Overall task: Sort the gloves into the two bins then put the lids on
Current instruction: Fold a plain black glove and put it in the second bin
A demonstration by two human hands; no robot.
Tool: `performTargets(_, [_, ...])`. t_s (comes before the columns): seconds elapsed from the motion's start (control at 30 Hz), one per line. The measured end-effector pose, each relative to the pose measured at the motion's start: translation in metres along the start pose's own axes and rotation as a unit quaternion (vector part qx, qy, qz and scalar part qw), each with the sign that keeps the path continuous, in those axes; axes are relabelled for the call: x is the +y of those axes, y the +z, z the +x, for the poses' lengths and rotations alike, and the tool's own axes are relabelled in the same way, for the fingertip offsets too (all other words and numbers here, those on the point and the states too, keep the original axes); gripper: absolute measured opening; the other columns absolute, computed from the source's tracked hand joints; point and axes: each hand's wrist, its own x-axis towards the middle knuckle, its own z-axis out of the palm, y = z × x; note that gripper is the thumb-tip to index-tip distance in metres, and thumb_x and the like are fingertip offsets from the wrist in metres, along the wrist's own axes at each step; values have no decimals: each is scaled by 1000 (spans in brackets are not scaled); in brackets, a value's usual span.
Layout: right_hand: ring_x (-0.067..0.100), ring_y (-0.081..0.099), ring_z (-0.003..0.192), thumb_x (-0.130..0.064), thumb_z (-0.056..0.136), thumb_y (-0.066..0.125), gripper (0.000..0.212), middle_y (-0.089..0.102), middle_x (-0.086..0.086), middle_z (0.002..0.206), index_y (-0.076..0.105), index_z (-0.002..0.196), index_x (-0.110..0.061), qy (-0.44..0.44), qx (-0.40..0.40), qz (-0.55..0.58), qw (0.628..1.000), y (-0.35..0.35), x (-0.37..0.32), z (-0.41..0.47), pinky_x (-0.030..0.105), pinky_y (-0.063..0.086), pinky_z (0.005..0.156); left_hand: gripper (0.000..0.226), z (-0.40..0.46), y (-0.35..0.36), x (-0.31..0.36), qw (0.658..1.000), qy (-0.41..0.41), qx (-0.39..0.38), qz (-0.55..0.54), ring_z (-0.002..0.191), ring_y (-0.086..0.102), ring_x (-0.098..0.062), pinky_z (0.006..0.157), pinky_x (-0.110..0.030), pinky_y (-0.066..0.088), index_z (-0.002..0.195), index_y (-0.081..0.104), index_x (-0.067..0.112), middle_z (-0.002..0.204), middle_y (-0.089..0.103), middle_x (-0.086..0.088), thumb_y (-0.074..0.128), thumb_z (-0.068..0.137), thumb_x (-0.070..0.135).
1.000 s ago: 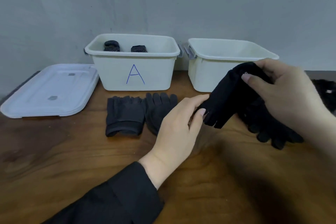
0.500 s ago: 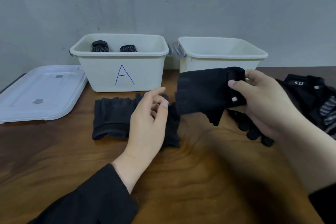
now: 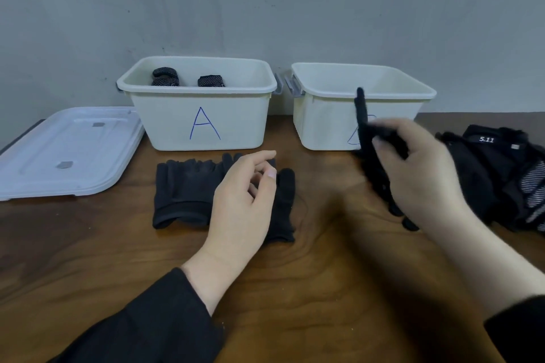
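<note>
Two hands split since 0.5 s ago: our left hand (image 3: 241, 200) let go, fingers loosely curled, holding nothing, over the fleece pair (image 3: 188, 194). Our right hand (image 3: 418, 174) gripped the black glove (image 3: 364, 127), now turned edge-on in front of bin B (image 3: 324, 124). Prob. drop next; lids (image 3: 67, 150) not on yet.

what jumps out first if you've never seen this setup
Two white bins at the back: bin A on the left with dotted gloves inside, the second bin right of it. In front of that one, the right hand grips a blurred black glove. Flat dark gloves lie before bin A.
</note>
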Motion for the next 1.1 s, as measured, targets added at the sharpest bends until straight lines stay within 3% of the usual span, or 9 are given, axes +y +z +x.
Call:
performTargets(0.1, [-3,53,123,-19,96,66,31,59,-20,122,61,119,-39,-37,-170,-102,979,18,22,-26,5,33,99,22,1,-13,-4,998,35,-2,55,95,60,-7,79,-10,46,118,64,27,97,63,16,56,99,20])
performTargets(0.2, [-4,10,149,-60,96,44,60,29,-25,158,41,151,-36,-39,-346,-220,911,30,38,-56,17,3,121,18,3,-35,-11,992,55,-3,117,95,59,-5,77,-11,46,114,65,28,98,61,19,55,99,24])
performTargets(0.27, [-14,-4,144,-65,94,34,69,22,-24,161,37,154,-32,-60,-317,-206,924,33,38,-63,12,-12,116,15,6,-51,-19,983,66,-10,173,90,56,-4,72,-12,44,107,67,25,93,59,18,55,97,25])
performTargets(0.4, [-14,13,146,-55,101,37,56,44,-16,153,59,140,-22,-134,-218,-142,956,40,23,-69,15,2,122,18,14,-84,-37,939,65,-60,331,86,51,-5,74,-24,42,100,68,25,91,58,15,59,93,38])
performTargets(0.5, [-12,20,146,-53,103,38,50,45,-17,152,60,139,-24,-173,-235,-104,951,57,-2,-78,22,16,124,39,15,-100,-45,888,11,-160,432,100,54,-10,90,-36,44,110,66,32,107,60,15,53,88,61])
performTargets(0.57, [-9,17,148,-56,103,32,55,39,-17,157,54,144,-27,-184,-277,-100,938,70,-16,-81,18,10,123,50,15,-105,-49,868,-22,-209,451,110,50,-9,98,-35,39,120,64,36,120,57,16,50,85,69])
performTargets(0.7, [-18,-11,138,-61,101,26,62,13,-25,164,29,157,-35,-169,-364,-138,905,86,-27,-85,2,-16,107,60,14,-115,-52,861,-39,-241,447,120,44,-7,104,-36,34,131,59,38,131,50,19,53,82,73])
performTargets(0.87, [-19,-8,141,-58,102,30,59,10,-27,163,27,158,-36,-148,-379,-130,904,86,-29,-85,1,-14,107,50,13,-121,-56,850,-33,-225,476,119,45,-8,102,-36,34,134,56,39,128,51,20,48,92,64])
performTargets(1.1, [-18,-1,144,-56,102,34,58,16,-26,162,32,156,-35,-137,-371,-104,912,85,-29,-86,2,-9,110,42,13,-119,-55,868,-19,-169,466,113,54,-10,101,-37,34,130,58,37,121,62,16,46,96,57])
